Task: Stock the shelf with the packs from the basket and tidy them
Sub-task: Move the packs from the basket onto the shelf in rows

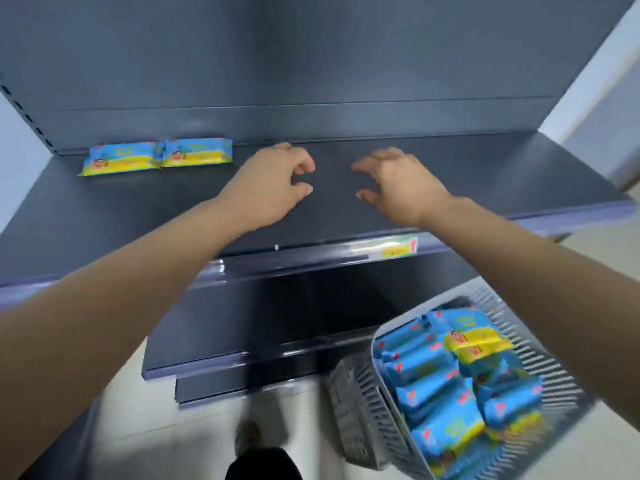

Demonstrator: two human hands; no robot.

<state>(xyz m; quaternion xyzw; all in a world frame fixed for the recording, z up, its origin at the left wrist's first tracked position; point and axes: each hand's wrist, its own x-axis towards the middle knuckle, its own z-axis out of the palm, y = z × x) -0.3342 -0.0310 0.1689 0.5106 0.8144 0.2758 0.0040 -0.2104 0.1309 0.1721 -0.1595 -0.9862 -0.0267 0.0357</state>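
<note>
Two blue and yellow packs (121,158) (197,152) lie side by side at the back left of the dark shelf (485,174). My left hand (273,181) and my right hand (398,183) hover over the middle of the shelf, palms down, fingers loosely curled, holding nothing. A gap of bare shelf lies between them. The left hand is just right of the second pack and apart from it. A grey slatted basket (384,403) at the lower right holds several more of the same packs (450,386).
A price label (398,247) sits on the shelf's front rail. A lower dark shelf (277,317) juts out beneath. A second grey basket (346,410) stands on the pale tiled floor, left of the filled one. My foot (247,438) shows at the bottom.
</note>
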